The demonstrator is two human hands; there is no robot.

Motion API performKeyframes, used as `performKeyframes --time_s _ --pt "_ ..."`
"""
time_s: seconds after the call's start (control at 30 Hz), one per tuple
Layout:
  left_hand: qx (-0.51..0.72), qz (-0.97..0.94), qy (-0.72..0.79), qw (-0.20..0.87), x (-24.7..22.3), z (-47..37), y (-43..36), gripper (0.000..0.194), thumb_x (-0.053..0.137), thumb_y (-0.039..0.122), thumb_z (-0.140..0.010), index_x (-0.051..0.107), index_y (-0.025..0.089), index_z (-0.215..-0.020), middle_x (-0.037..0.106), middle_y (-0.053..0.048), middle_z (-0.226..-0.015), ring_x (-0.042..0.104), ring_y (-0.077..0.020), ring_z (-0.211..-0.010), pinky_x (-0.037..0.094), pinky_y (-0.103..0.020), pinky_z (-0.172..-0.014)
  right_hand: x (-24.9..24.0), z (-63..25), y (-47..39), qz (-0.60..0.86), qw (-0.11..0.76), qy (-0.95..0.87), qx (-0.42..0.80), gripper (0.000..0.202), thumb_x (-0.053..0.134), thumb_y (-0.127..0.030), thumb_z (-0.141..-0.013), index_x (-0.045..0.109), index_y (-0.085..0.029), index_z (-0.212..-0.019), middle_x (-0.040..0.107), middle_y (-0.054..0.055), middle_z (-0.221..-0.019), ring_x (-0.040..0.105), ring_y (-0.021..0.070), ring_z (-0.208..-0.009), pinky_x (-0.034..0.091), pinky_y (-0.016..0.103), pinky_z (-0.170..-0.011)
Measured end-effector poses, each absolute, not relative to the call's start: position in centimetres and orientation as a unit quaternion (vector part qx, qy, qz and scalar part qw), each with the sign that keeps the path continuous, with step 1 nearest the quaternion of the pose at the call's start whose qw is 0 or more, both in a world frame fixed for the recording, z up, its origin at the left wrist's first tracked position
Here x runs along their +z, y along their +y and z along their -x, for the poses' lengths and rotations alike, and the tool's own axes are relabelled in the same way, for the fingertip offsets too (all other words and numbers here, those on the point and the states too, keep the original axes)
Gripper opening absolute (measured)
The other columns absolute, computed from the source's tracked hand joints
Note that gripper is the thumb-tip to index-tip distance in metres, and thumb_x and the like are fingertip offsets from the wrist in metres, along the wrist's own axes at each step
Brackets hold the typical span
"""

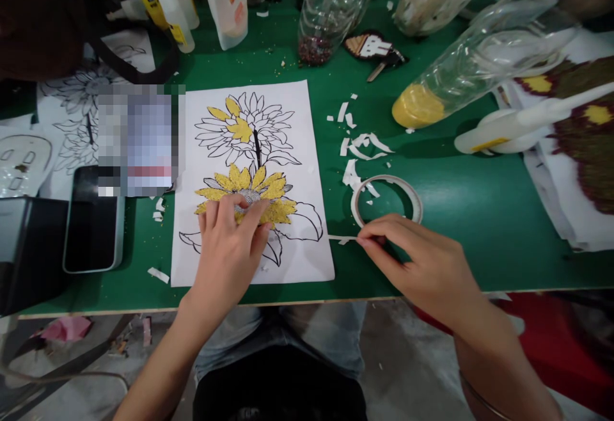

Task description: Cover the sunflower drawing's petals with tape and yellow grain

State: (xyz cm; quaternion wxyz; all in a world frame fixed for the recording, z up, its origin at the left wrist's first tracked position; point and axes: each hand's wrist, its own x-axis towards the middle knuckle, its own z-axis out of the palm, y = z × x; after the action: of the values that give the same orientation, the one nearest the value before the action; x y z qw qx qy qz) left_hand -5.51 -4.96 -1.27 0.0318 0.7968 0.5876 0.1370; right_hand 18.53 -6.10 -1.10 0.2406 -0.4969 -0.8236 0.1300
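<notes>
My right hand (415, 248) grip pinches a white strip (341, 237); left hand (228, 242) lies spread over the drawing (307, 152) (lower flower (247, 182) mostly yellow; upper flower (242, 129), leaves (307, 221) largely unfilled).

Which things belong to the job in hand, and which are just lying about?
Seemingly in use:
flower drawing, under the left hand
thin white strip, pinched by the right hand
white ring
yellow-filled bottle

Apparently lying about:
phone
key and fob
paper scraps

Left hand (227, 242): palm down, fingers (224, 210) bent | Right hand (422, 251): thumb (386, 263), forefinger (391, 230) pinched | Forearms (165, 347): bare, angled inward
</notes>
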Motion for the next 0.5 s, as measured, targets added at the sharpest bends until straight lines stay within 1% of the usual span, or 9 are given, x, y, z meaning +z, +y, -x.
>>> performKeyframes --time_s 0.13,0.27,0.37,0.5 --pt "0.144 -0.797 0.585 0.036 -1.27 5.52 -4.94 0.025 0.050 0.021 -0.087 0.061 0.023 -0.109 0.049 -0.009 -0.099 0.041 -0.0198 -0.082 0.038 -0.038 -0.075 -1.21 -18.50 -6.09 0.493 0.242 -0.826 0.127 0.014 0.053 -0.006 -0.082 0.052 -0.020 -0.082 0.061 0.000 -0.074 0.059 0.0099 -0.065 0.045 0.021 -0.059" --pt "0.158 -0.799 0.577 0.052 -1.41 5.45 -4.92 0.021 0.051 0.019 -0.086 0.061 0.021 -0.105 0.048 -0.008 -0.098 0.042 -0.0192 -0.082 0.039 -0.039 -0.076 -1.33 -18.55 -6.11 0.492 0.244 -0.826 0.129 0.014 0.054 -0.006 -0.082 0.052 -0.020 -0.083 0.061 -0.001 -0.073 0.058 0.0088 -0.066 0.045 0.020 -0.059" --pt "0.175 -0.799 0.572 0.057 -1.59 5.42 -4.89 0.020 0.053 0.019 -0.084 0.060 0.019 -0.103 0.048 -0.008 -0.098 0.042 -0.0207 -0.086 0.040 -0.039 -0.076 -1.43 -18.65 -6.17 0.491 0.256 -0.823 0.124 0.014 0.055 -0.005 -0.081 0.052 -0.019 -0.082 0.061 -0.001 -0.074 0.058 0.0081 -0.066 0.045 0.019 -0.059" --pt "0.215 -0.790 0.570 0.061 -1.77 5.48 -4.82 0.020 0.054 0.014 -0.083 0.060 0.020 -0.101 0.049 -0.007 -0.095 0.044 -0.0208 -0.088 0.041 -0.039 -0.076 -1.52 -18.75 -6.22 0.497 0.261 -0.819 0.118 0.014 0.056 -0.005 -0.081 0.053 -0.018 -0.083 0.061 0.000 -0.075 0.058 0.0072 -0.067 0.044 0.018 -0.060"
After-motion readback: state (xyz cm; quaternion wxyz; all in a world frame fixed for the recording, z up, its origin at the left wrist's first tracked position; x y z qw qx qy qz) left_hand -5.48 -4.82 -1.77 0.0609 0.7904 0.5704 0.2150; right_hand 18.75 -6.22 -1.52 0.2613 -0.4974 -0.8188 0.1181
